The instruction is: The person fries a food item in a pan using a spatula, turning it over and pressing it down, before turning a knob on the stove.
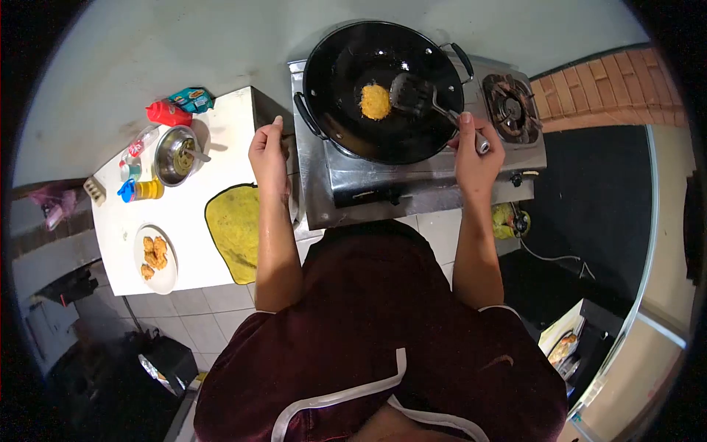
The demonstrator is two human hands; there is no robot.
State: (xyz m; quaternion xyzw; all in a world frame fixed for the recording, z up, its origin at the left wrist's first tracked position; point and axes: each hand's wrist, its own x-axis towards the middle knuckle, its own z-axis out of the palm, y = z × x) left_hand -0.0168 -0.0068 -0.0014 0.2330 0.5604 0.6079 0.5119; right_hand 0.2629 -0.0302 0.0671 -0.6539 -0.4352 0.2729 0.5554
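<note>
My right hand (479,153) is wrapped round the handle of a spatula (414,96), whose dark slotted head lies inside a black wok (346,144). Just left of that head, a golden fried patty (375,102) sits in the wok. The wok stands on a steel gas stove (317,180), with one loop handle at its left and one at its upper right. My left hand (270,156) is raised by the stove's left edge, fingers curled in and thumb up, holding nothing that shows.
On the white table (221,147) at left are a steel bowl (175,156) with a spoon, bottles, a red container (168,113), a yellow-green cloth (234,232) and a plate of fried pieces (156,258). A second burner (511,108) lies right of the wok.
</note>
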